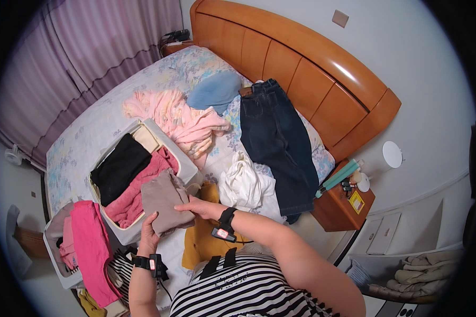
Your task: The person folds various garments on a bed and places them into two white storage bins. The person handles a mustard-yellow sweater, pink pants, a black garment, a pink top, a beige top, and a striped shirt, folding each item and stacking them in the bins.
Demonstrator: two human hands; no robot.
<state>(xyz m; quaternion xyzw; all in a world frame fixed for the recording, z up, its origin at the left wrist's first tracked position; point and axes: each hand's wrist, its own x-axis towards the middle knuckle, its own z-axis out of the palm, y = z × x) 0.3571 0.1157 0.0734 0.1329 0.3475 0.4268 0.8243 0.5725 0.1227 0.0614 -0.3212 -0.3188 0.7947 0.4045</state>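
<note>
A folded grey-taupe garment (pixel 164 202) is held between my two hands, over the near right edge of a white fabric storage box (pixel 186 164). My left hand (pixel 149 230) grips its lower left edge, thumb pointing up. On its right side, my right hand (pixel 196 207) lays a thumb across the top, with the other fingers mostly hidden beneath. Inside the box lie a folded black garment (pixel 123 168), a pink-red plush cloth (pixel 142 194) and a cream folded piece (pixel 144 138). Mustard-yellow cloth (pixel 200 241) spreads on the bed under my right forearm.
Dark blue jeans (pixel 277 142), a crumpled white garment (pixel 244 182), a pale pink cloth (pixel 174 119) and a blue cushion (pixel 216 91) lie on the floral bed. Bright pink trousers (pixel 91 249) drape over a white basket (pixel 49 245) at left. A wooden nightstand (pixel 333 214) stands at right.
</note>
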